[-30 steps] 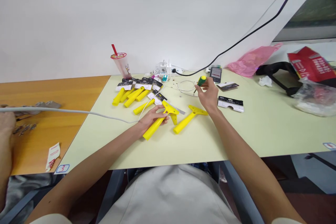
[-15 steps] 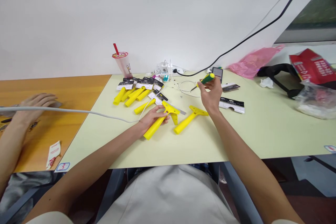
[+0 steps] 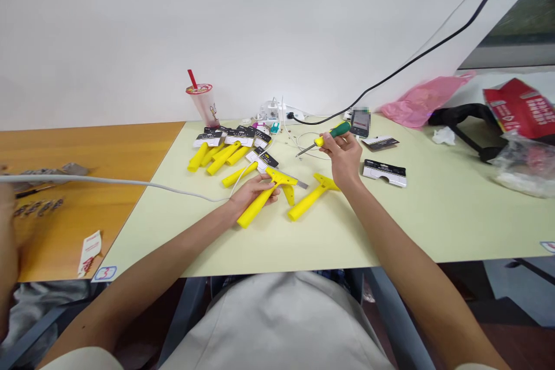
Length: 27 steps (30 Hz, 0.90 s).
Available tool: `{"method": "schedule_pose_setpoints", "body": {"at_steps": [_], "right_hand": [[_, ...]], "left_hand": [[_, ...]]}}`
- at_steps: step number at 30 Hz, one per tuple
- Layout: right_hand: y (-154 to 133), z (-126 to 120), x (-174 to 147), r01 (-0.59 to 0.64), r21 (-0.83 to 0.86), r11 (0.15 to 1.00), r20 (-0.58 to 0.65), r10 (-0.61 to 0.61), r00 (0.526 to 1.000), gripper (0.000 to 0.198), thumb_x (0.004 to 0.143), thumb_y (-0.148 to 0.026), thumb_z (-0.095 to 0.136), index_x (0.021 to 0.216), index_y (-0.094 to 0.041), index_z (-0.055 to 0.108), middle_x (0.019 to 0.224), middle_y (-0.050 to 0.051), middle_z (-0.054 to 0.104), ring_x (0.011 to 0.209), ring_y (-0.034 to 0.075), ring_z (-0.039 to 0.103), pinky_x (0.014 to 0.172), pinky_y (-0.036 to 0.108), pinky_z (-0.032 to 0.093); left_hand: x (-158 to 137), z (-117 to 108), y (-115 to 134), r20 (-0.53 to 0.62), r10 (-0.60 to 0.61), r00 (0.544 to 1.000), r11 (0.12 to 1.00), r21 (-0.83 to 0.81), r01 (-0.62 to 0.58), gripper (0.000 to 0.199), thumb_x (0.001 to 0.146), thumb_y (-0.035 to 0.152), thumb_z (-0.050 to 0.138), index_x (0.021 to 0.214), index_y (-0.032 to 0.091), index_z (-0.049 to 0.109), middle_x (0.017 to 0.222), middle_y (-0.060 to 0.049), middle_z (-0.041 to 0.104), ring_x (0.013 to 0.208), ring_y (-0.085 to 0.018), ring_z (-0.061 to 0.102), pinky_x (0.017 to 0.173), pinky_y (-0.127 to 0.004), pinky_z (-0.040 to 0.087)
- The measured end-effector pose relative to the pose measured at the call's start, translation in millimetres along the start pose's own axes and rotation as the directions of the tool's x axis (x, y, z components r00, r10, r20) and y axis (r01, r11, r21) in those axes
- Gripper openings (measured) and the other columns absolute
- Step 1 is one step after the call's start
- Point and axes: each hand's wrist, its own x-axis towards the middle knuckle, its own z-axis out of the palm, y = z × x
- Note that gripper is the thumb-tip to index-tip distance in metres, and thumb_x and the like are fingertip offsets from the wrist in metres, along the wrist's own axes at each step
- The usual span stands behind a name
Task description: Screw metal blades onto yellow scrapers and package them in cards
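Note:
My left hand [image 3: 250,192] is closed around a yellow scraper [image 3: 259,206], with a flat metal blade [image 3: 302,184] sticking out at its head. In my right hand [image 3: 347,162] is a screwdriver [image 3: 339,130] with a green and yellow handle, its shaft pointing left and slightly down over the table. The screwdriver tip is apart from the held scraper. A second yellow scraper handle [image 3: 306,203] lies just right of the held one, with no blade visible. Farther back left, several yellow scrapers [image 3: 223,160] lie with black and white cards [image 3: 240,136] on them.
A cup with a red straw [image 3: 202,105] stands by the wall. Behind my hands are a power strip [image 3: 281,112], cables and a phone [image 3: 360,124]. Cards [image 3: 385,172] and a pink bag [image 3: 422,101] are at right. A neighbour's arm [image 3: 6,243] shows at far left.
My right hand has tilted the screwdriver, its tip moving left and slightly down. The left hand keeps the scraper nearly still. The neighbour's hand has drawn back left, uncovering small metal parts.

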Motion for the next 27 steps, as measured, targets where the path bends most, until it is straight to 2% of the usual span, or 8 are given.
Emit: {"method": "schedule_pose_setpoints", "body": {"at_steps": [5,13,20,27], "right_hand": [[-0.7,7.4,-7.1,-0.054,0.013,0.998,0.055,0.053,0.997,0.059,0.068,-0.066,0.104,0.097,-0.026,0.072,0.094,0.001,0.082,0.084,0.018,0.078,0.077,0.032,0.069],[-2.1,13.8,-17.7,-0.082,-0.037,0.996,0.134,0.087,0.987,0.059,0.069,-0.068,0.103,0.096,-0.026,0.072,0.091,0.001,0.080,0.079,0.018,0.075,0.073,0.032,0.068],[-2.1,15.3,-20.2,-0.067,-0.104,0.992,0.167,0.084,0.982,0.060,0.068,-0.070,0.103,0.094,-0.026,0.072,0.082,0.000,0.075,0.074,0.018,0.072,0.069,0.035,0.067],[-7.0,17.6,-24.2,-0.047,-0.135,0.990,0.203,0.074,0.976,0.060,0.065,-0.069,0.104,0.095,-0.026,0.072,0.085,0.000,0.076,0.074,0.019,0.073,0.062,0.033,0.063]], "left_hand": [[0.3,-1.4,0.5,0.021,-0.010,1.000,1.000,-0.012,0.011,0.041,0.083,0.001,0.083,0.115,0.017,0.062,0.103,-0.008,0.078,0.079,-0.016,0.077,0.075,-0.028,0.064],[-0.1,-0.7,0.5,0.013,-0.007,1.000,1.000,-0.020,0.008,0.040,0.085,0.001,0.080,0.119,0.016,0.062,0.105,-0.010,0.079,0.079,-0.017,0.078,0.074,-0.029,0.064],[0.3,-1.5,0.7,0.017,-0.013,1.000,1.000,-0.021,0.013,0.039,0.084,0.002,0.082,0.115,0.017,0.063,0.105,-0.009,0.079,0.079,-0.017,0.078,0.074,-0.028,0.064],[0.0,-1.2,0.9,0.010,-0.007,1.000,1.000,-0.015,0.007,0.043,0.082,0.003,0.084,0.116,0.017,0.062,0.102,-0.007,0.078,0.079,-0.017,0.078,0.074,-0.028,0.064]]}}
